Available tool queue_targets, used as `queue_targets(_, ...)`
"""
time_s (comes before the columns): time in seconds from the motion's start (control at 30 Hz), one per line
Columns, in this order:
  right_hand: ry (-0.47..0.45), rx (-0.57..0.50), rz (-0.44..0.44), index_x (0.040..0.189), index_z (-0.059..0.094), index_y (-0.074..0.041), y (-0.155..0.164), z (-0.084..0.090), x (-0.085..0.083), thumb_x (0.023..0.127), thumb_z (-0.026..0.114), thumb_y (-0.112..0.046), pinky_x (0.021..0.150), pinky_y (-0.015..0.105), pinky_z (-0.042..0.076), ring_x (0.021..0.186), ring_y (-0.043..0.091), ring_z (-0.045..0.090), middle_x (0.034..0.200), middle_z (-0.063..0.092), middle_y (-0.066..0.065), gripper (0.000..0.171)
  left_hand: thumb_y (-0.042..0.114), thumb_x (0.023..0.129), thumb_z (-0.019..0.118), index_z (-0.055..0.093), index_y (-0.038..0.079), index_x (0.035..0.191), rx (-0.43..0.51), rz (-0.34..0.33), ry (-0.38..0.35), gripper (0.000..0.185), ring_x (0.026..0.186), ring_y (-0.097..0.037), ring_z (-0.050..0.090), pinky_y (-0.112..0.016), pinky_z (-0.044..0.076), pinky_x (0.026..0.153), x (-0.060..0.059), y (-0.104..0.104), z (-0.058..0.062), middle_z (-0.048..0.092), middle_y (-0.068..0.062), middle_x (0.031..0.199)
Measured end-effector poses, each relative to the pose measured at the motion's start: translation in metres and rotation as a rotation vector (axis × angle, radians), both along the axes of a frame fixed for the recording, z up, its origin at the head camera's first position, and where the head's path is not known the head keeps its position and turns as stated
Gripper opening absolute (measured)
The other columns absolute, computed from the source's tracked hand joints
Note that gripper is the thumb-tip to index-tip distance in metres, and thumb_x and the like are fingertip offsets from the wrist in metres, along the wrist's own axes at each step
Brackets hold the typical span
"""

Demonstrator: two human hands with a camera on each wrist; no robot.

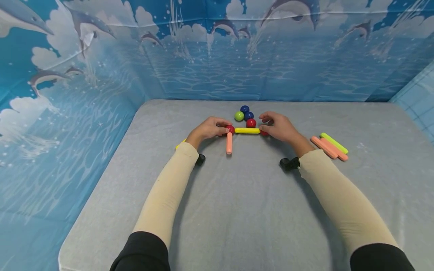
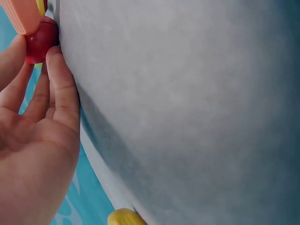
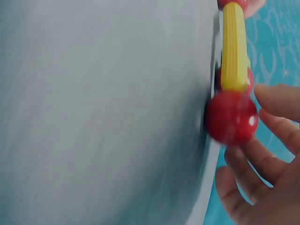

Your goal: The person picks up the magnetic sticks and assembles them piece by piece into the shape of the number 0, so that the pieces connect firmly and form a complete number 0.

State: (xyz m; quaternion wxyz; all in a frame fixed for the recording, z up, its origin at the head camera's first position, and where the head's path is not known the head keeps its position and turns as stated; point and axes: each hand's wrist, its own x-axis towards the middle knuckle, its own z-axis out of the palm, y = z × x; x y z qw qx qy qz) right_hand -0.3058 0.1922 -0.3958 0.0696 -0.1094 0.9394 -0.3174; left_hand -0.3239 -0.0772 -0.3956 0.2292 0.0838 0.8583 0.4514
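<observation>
The left hand [image 1: 208,130] pinches a red ball [image 1: 231,129] joined to a yellow rod [image 1: 247,131] and, below it, an orange rod [image 1: 229,143]; the right hand [image 1: 279,126] curls its fingers about a second red ball [image 3: 231,117] at the yellow rod's other end, while four loose balls [image 1: 246,116] lie just beyond, between both grips

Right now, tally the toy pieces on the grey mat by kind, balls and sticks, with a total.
Balls: 6, namely two blue balls, a green ball and three red balls.
Sticks: 6, namely three yellow-green sticks and three pink sticks.
Total: 12.
</observation>
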Motion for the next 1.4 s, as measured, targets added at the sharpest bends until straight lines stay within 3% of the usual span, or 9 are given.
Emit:
queue_targets(0.17, 0.018, 0.041, -0.038, 0.136, 0.054, -0.003, -0.017, 0.002, -0.005, 0.098, 0.059, -0.023, 0.104, 0.053, 0.046, 0.122, 0.038, 0.053, 0.136, 0.058, 0.022, 0.043, 0.015, 0.098, 0.062, 0.062, 0.017, 0.135, 0.006, -0.008, -0.006, 0.037, 0.112, -0.019, 0.06, -0.034, 0.053, 0.1, -0.002, -0.001, 0.0, 0.058, -0.008, 0.139)
queue_targets(0.47, -0.063, 0.088, -0.157, 0.13, 0.059, 0.0, -0.034, 0.001, -0.01, 0.095, 0.062, -0.034, 0.092, 0.043, 0.052, 0.109, 0.033, 0.054, 0.126, 0.061, 0.021, 0.049, 0.014, 0.098, 0.061, 0.062, 0.017, 0.135, -0.007, -0.013, -0.015, 0.037, 0.116, -0.02, 0.059, -0.035, 0.052, 0.101, -0.003, 0.0, 0.001, 0.058, -0.009, 0.137)
queue_targets(0.7, -0.092, 0.032, -0.179, 0.126, 0.06, 0.001, -0.031, 0.001, -0.009, 0.094, 0.063, -0.03, 0.09, 0.042, 0.053, 0.107, 0.033, 0.054, 0.126, 0.061, 0.021, 0.044, 0.015, 0.098, 0.061, 0.062, 0.017, 0.135, 0.0, -0.025, -0.025, 0.037, 0.116, -0.02, 0.059, -0.034, 0.052, 0.1, -0.002, 0.001, 0.001, 0.058, -0.008, 0.139)
queue_targets(1.03, -0.015, -0.07, -0.183, 0.127, 0.056, -0.002, -0.012, 0.009, 0.005, 0.094, 0.065, -0.032, 0.093, 0.047, 0.053, 0.119, 0.035, 0.051, 0.132, 0.059, 0.02, 0.045, 0.015, 0.099, 0.061, 0.06, 0.018, 0.136, -0.009, -0.028, -0.034, 0.038, 0.119, -0.02, 0.058, -0.035, 0.051, 0.101, -0.003, -0.001, 0.001, 0.058, -0.006, 0.141)
queue_targets(1.13, 0.042, -0.109, -0.142, 0.124, 0.056, -0.003, -0.005, 0.009, 0.017, 0.092, 0.068, -0.029, 0.088, 0.045, 0.052, 0.115, 0.034, 0.053, 0.127, 0.061, 0.019, 0.042, 0.015, 0.099, 0.061, 0.06, 0.018, 0.136, -0.008, -0.028, -0.037, 0.038, 0.119, -0.02, 0.058, -0.035, 0.051, 0.101, -0.003, -0.001, 0.0, 0.058, -0.006, 0.141)
queue_targets(1.27, 0.165, -0.066, 0.044, 0.119, 0.06, -0.004, -0.001, 0.006, 0.043, 0.09, 0.071, -0.019, 0.08, 0.039, 0.05, 0.101, 0.029, 0.06, 0.113, 0.067, 0.017, 0.035, 0.015, 0.098, 0.061, 0.06, 0.018, 0.136, -0.006, -0.029, -0.038, 0.038, 0.117, -0.019, 0.058, -0.036, 0.051, 0.102, -0.003, -0.001, 0.0, 0.058, -0.006, 0.14)
queue_targets(1.4, 0.253, -0.041, 0.212, 0.118, 0.063, -0.005, -0.006, 0.004, 0.073, 0.086, 0.073, -0.011, 0.08, 0.041, 0.056, 0.096, 0.025, 0.067, 0.108, 0.069, 0.013, 0.033, 0.016, 0.099, 0.061, 0.06, 0.018, 0.137, -0.004, -0.035, -0.037, 0.038, 0.115, -0.02, 0.058, -0.036, 0.05, 0.103, -0.003, -0.002, 0.001, 0.058, -0.006, 0.14)
